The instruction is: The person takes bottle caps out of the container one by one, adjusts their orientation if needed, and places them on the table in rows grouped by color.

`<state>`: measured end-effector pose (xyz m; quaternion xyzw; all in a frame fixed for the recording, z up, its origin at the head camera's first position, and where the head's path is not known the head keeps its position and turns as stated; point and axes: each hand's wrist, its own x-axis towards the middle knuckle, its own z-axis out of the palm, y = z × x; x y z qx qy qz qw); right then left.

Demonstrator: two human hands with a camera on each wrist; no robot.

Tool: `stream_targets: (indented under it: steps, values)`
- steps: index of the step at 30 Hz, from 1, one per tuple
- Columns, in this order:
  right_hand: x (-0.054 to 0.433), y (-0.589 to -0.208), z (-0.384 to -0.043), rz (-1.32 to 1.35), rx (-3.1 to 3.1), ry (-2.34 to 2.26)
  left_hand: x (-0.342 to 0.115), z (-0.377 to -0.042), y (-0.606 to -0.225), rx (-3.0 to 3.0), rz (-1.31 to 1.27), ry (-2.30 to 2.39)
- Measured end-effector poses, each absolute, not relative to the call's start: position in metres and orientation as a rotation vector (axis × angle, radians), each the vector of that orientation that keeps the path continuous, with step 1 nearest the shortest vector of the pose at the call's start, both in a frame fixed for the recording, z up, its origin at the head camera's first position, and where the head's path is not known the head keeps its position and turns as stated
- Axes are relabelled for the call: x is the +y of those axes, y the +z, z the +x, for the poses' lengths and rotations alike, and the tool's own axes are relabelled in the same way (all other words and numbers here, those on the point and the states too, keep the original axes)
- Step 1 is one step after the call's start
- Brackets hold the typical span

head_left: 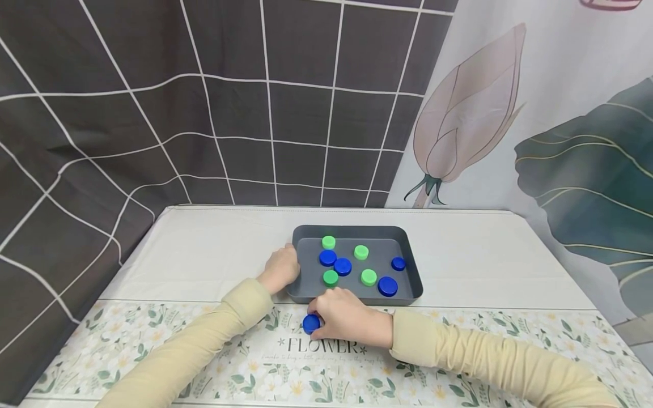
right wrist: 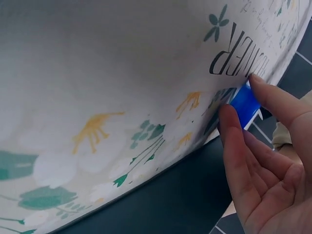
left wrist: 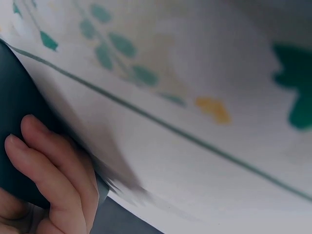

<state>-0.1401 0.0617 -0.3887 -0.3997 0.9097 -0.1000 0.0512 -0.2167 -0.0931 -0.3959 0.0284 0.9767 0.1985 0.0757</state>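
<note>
My right hand (head_left: 349,317) pinches a round blue cap (head_left: 311,324) between thumb and fingers, low over the printed cloth just in front of the tray. In the right wrist view the blue cap (right wrist: 246,103) shows between the thumb and fingertips. At the left end of the dark grey tray (head_left: 352,231), my left hand (head_left: 282,267) grips its wall; the left wrist view has curled fingers (left wrist: 63,170) against the dark side. Inside the tray lie several blue caps (head_left: 388,287), three light green caps (head_left: 368,277) and one darker green cap (head_left: 330,278), spread apart or touching.
A white cloth (head_left: 214,243) with a flowered front band and the word FLOWER covers the table. Behind it hangs a dark curtain (head_left: 301,113) with a white grid, and to the right a pale curtain (head_left: 484,187) with large printed flowers.
</note>
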Motion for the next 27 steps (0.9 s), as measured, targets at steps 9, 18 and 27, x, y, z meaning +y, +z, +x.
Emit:
stream_targets:
  steps: [9,18,27]
  values:
    - [0.064,-0.38,-0.141,-1.199,2.737,-0.478,-0.093,-0.217,-0.396,2.93,0.074,0.584]
    - [0.07,-0.37,-0.145,-1.157,2.775,-0.66,-0.094,-0.218,-0.395,2.935,0.097,0.579]
    - [0.077,-0.365,-0.153,-1.103,2.749,-0.77,-0.094,-0.217,-0.395,2.928,0.102,0.607]
